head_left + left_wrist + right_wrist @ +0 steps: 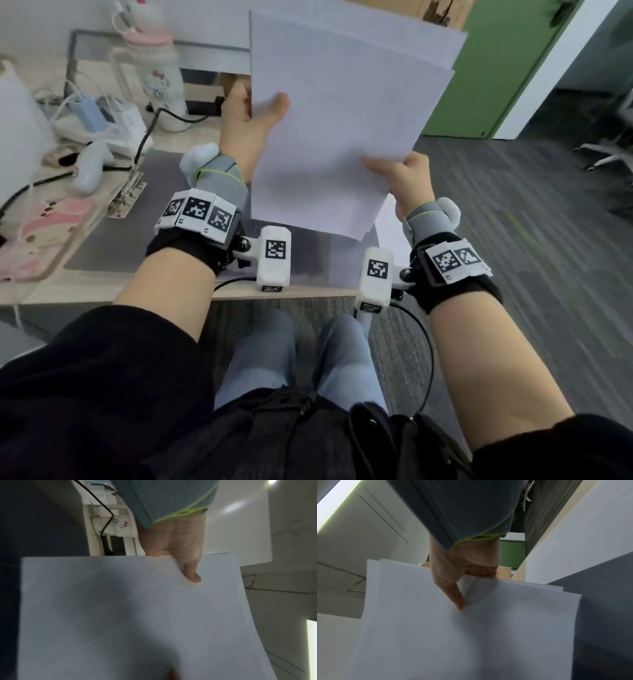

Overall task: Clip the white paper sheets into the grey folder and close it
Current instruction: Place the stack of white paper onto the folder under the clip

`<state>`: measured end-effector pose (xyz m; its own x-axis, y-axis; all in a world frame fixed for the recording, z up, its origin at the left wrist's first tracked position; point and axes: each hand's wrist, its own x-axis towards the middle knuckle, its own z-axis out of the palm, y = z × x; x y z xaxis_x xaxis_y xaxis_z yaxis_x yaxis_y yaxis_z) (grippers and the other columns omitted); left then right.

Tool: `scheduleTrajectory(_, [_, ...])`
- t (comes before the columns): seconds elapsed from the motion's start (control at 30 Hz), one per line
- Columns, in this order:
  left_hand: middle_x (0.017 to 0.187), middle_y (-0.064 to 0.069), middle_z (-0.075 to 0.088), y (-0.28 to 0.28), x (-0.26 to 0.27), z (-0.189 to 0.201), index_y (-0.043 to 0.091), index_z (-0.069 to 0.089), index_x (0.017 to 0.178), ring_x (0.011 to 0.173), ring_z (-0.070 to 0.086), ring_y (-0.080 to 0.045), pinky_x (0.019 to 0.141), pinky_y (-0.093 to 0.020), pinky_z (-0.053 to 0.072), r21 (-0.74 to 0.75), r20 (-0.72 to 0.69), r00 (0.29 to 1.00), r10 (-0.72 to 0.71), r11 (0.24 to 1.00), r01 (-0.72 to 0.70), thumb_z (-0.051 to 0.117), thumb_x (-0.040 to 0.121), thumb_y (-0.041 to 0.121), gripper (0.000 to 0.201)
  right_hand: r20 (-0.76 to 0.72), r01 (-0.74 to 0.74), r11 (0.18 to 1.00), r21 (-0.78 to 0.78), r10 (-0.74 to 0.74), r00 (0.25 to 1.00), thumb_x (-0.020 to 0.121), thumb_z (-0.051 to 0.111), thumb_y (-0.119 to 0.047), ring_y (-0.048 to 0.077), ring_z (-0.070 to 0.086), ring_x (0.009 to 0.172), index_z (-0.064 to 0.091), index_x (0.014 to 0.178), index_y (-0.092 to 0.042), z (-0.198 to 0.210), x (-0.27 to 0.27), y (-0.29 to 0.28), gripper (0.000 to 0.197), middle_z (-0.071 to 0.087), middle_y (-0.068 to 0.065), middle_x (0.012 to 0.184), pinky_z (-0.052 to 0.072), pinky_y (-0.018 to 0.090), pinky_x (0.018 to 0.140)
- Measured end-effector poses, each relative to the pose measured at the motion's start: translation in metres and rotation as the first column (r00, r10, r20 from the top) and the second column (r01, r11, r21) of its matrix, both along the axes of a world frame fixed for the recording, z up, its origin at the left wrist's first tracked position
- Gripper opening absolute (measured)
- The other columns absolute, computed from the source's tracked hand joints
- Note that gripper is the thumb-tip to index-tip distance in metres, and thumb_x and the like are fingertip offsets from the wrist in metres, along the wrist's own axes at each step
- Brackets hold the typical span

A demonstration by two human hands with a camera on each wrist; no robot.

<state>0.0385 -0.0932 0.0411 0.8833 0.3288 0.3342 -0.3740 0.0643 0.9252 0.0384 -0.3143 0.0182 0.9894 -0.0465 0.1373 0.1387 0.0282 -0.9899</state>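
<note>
A stack of white paper sheets (329, 113) (137, 615) (471, 635) is held up in the air above the desk, its edges slightly fanned. My left hand (251, 116) (178, 555) pinches the stack's left edge, thumb on the near face. My right hand (400, 178) (458, 577) grips the lower right corner, thumb on the near face. The grey folder (161, 212) lies open flat on the desk below, its metal clip (128, 193) at its left side. One more white sheet (394, 229) lies at the folder's right end.
The desk's left side is crowded: a Hello Kitty bottle (161, 89), chargers and cables (102, 116), a white handheld device (90, 168) and a pink tray (37, 236). Carpeted floor and a green cabinet (496, 68) are on the right.
</note>
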Motion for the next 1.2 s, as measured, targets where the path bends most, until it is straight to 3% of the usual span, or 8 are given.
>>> scheduleTrajectory(0.1, [0.091,0.013,0.071,0.004,-0.005,-0.015,0.021,0.059,0.095,0.083,0.067,0.001,0.082,-0.022,0.054,0.033,-0.054,0.997,-0.051,0.998,0.053,0.069,0.081,0.012,0.02,-0.06,-0.045,0.999,-0.003,0.045,0.997,0.063,0.073,-0.006,0.016,0.062,0.065,0.069,0.074,-0.012,-0.013,-0.001,0.003,0.013,0.069,-0.004,0.066,0.05,0.022,0.061])
scheduleTrajectory(0.2, [0.079,0.021,0.073,0.007,-0.007,-0.012,0.014,0.065,0.101,0.081,0.068,0.002,0.075,-0.017,0.052,0.073,-0.067,0.994,-0.086,0.993,0.091,0.068,0.083,0.012,0.019,-0.039,-0.037,0.998,0.043,0.039,0.998,0.072,0.074,0.001,0.012,0.065,0.061,0.069,0.074,-0.011,-0.01,0.002,0.007,0.014,0.071,-0.007,0.064,0.052,0.023,0.062])
scheduleTrajectory(0.33, [0.094,0.004,0.07,0.01,-0.005,0.006,0.0,0.063,0.111,0.083,0.065,-0.004,0.076,-0.019,0.052,0.074,-0.045,0.997,-0.059,0.995,0.062,0.071,0.079,0.021,0.039,0.024,-0.035,0.994,0.106,0.033,0.999,0.074,0.073,0.003,0.005,0.067,0.057,0.068,0.078,-0.01,0.006,0.011,0.01,0.014,0.072,-0.01,0.062,0.052,0.019,0.058])
scheduleTrajectory(0.63, [0.076,0.025,0.073,0.032,-0.009,-0.018,0.027,0.066,0.091,0.082,0.069,0.003,0.083,-0.019,0.054,0.167,-0.216,0.968,-0.13,0.971,0.168,0.072,0.079,0.011,0.021,-0.154,-0.185,0.982,0.032,0.188,0.97,0.055,0.077,-0.002,0.02,0.069,0.071,0.071,0.076,-0.015,-0.019,0.002,0.018,0.025,0.073,-0.002,0.075,0.058,0.035,0.075])
scheduleTrajectory(0.77, [0.079,0.025,0.073,0.036,-0.008,-0.001,0.025,0.067,0.093,0.085,0.069,0.002,0.085,-0.02,0.054,0.174,-0.181,0.975,-0.129,0.972,0.16,0.074,0.076,0.014,0.022,-0.067,-0.17,0.981,0.091,0.177,0.982,0.065,0.074,0.007,0.016,0.067,0.065,0.071,0.063,-0.017,-0.002,0.004,0.02,0.024,0.073,-0.005,0.069,0.055,0.028,0.067])
scheduleTrajectory(0.93, [0.104,0.001,0.071,0.023,-0.01,0.004,0.012,0.066,0.106,0.1,0.069,-0.013,0.094,-0.03,0.053,0.103,-0.132,0.983,-0.13,0.984,0.144,0.077,0.07,0.019,0.039,-0.013,-0.105,0.983,0.153,0.108,0.994,0.073,0.072,0.008,0.005,0.067,0.055,0.064,0.077,-0.011,0.012,0.003,0.032,0.021,0.071,-0.008,0.065,0.055,0.02,0.057])
scheduleTrajectory(1.07, [0.086,0.016,0.075,0.019,-0.01,0.014,0.022,0.067,0.093,0.094,0.07,-0.009,0.092,-0.029,0.054,0.09,-0.088,0.984,-0.153,0.983,0.161,0.077,0.07,0.013,0.027,0.01,-0.076,0.978,0.192,0.076,0.997,0.075,0.07,0.009,0.007,0.068,0.059,0.066,0.084,-0.007,0.017,0.008,0.028,0.019,0.073,-0.009,0.065,0.054,0.02,0.058])
scheduleTrajectory(1.2, [0.089,0.011,0.074,0.017,-0.009,-0.009,0.019,0.068,0.094,0.097,0.069,-0.014,0.094,-0.032,0.053,0.019,-0.188,0.964,-0.186,0.981,0.193,0.082,0.058,0.018,0.038,-0.063,-0.106,0.988,0.113,0.113,0.992,0.073,0.072,0.009,0.013,0.07,0.069,0.068,0.084,-0.012,-0.004,0.003,0.025,0.024,0.074,-0.004,0.075,0.057,0.027,0.068])
